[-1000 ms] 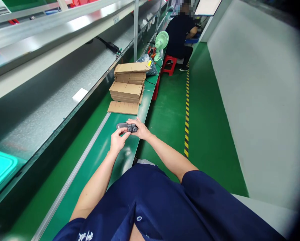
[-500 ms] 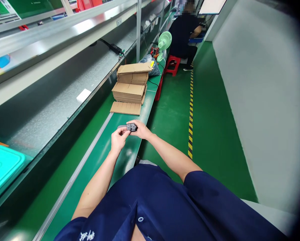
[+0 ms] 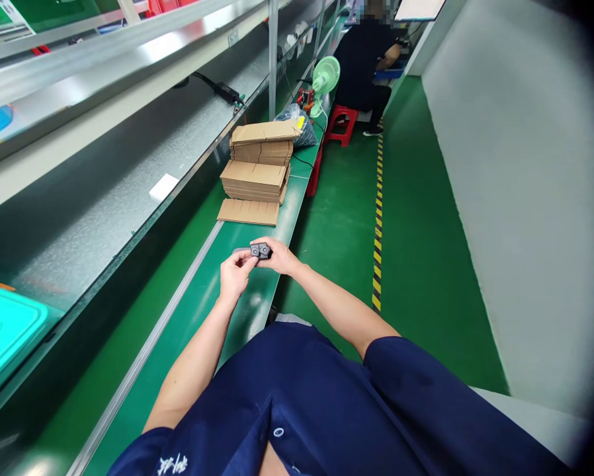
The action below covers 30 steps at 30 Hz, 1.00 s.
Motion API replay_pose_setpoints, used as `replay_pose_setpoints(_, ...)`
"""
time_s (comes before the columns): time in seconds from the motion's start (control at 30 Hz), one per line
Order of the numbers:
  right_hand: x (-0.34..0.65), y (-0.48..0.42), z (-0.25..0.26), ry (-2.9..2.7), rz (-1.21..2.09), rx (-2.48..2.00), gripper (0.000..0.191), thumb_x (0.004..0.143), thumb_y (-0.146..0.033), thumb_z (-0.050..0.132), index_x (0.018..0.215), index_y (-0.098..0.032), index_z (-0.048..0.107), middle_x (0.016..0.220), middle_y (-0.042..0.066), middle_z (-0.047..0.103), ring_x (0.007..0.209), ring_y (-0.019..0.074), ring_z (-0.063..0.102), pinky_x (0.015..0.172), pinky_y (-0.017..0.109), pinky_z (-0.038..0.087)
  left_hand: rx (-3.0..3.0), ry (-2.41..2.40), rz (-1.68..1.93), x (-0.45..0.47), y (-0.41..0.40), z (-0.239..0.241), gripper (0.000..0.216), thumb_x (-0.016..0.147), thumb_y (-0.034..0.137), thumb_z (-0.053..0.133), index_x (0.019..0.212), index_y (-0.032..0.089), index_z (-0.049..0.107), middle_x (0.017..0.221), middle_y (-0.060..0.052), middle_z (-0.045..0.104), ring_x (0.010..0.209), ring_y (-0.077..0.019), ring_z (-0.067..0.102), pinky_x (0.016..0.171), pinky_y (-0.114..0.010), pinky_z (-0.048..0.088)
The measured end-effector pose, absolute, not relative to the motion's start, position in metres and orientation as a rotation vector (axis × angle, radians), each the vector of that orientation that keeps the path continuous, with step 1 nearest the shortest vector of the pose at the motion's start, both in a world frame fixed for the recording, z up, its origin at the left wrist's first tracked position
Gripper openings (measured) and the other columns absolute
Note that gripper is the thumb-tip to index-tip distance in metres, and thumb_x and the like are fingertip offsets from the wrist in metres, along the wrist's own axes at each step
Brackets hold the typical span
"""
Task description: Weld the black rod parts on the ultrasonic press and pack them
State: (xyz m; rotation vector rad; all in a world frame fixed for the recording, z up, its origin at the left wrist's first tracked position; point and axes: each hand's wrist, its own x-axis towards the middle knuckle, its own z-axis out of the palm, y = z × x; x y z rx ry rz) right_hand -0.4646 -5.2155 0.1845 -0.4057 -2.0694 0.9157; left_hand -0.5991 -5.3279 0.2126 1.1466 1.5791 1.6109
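Between my two hands is a small dark grey part point(image 3: 260, 251) with two round marks on its near face; its exact kind is too small to tell. My left hand point(image 3: 235, 274) is closed on its left end, thumb and fingers pinching it. My right hand point(image 3: 280, 256) grips the right end, fingers curled over the far side. Both hands are held above the green bench top point(image 3: 237, 235), near its right edge. A flat cardboard piece point(image 3: 248, 211) lies just beyond the hands.
Stacked cardboard pieces point(image 3: 254, 177) stand farther along the bench, before a bag point(image 3: 304, 132) and a green fan point(image 3: 325, 76). A metal shelf point(image 3: 103, 225) runs along the left, with a turquoise lid point(image 3: 9, 330). A co-worker point(image 3: 361, 63) sits on a red stool point(image 3: 342, 125) at the far end.
The view has shifted very slightly. My hands keep the same hold on the dark grey part.
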Motion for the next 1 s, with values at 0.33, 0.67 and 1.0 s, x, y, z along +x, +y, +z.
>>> replay_pose_setpoints(0.33, -0.465, -5.217, 0.184, -2.069, 0.843, -0.392, 0.049, 0.074, -0.035, 0.08, 0.117, -0.023, 0.061, 0.115, 0.008, 0.069, 0.105, 0.0281, 0.064, 0.094, 0.046, 0.048, 1.149, 1.567, 1.592, -0.601, -5.328, 0.211, 0.034, 0.069, 0.037, 0.078, 0.095, 0.015, 0.075, 0.092, -0.008, 0.076, 0.081, -0.0198, 0.069, 0.081, -0.036, 0.055)
replay_pose_setpoints(0.67, -0.466, -5.214, 0.185, -2.096, 0.805, -0.416, 0.049, 0.074, -0.036, 0.08, 0.117, -0.024, 0.06, 0.117, 0.008, 0.068, 0.106, 0.0288, 0.064, 0.097, 0.049, 0.044, 1.124, 1.553, 1.594, -0.602, -5.327, 0.212, 0.037, 0.068, 0.041, 0.079, 0.094, 0.015, 0.075, 0.092, -0.009, 0.076, 0.082, -0.0201, 0.069, 0.083, -0.036, 0.055)
replay_pose_setpoints(1.0, -0.472, -5.2, 0.167, -2.163, 0.854, -0.457, 0.059, 0.071, -0.035, 0.084, 0.122, -0.027, 0.056, 0.122, 0.008, 0.066, 0.115, 0.0305, 0.06, 0.106, 0.058, 0.033, 1.0, 1.615, 1.619, -0.61, -5.315, 0.199, 0.027, 0.076, 0.039, 0.069, 0.087, 0.015, 0.076, 0.087, -0.007, 0.075, 0.082, -0.0193, 0.067, 0.083, -0.034, 0.052)
